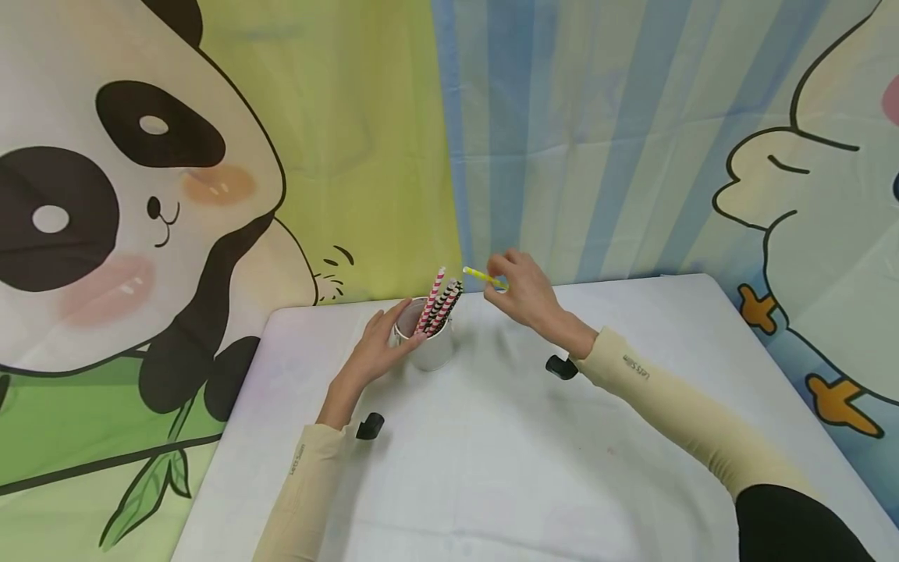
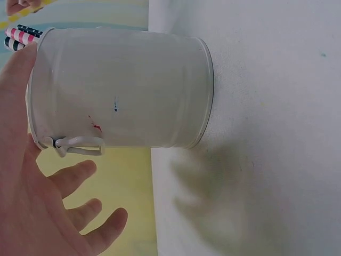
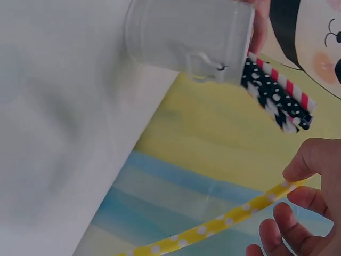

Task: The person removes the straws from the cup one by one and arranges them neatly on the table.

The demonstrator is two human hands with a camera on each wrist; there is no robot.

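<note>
A small white metal bucket point(image 1: 432, 356) stands upright on the table, with patterned paper straws point(image 1: 431, 303) leaning out toward its right side. Some are pink-and-white striped; others are black with white dots or stripes. My left hand point(image 1: 375, 347) holds the bucket at its rim from the left, thumb in front, while several fingers stay spread below in the left wrist view. To the right of the bucket, my right hand point(image 1: 525, 295) pinches a yellow paper straw with white dots point(image 3: 213, 226) between thumb and index finger, raised above the table and apart from the bucket.
The table point(image 1: 492, 476) has a white cover. Behind it hangs a cloth backdrop with a panda point(image 1: 232, 179) on the left and blue stripes point(image 1: 520, 133) further right. A small handle loop point(image 2: 80, 144) sticks out from the bucket's side near its rim.
</note>
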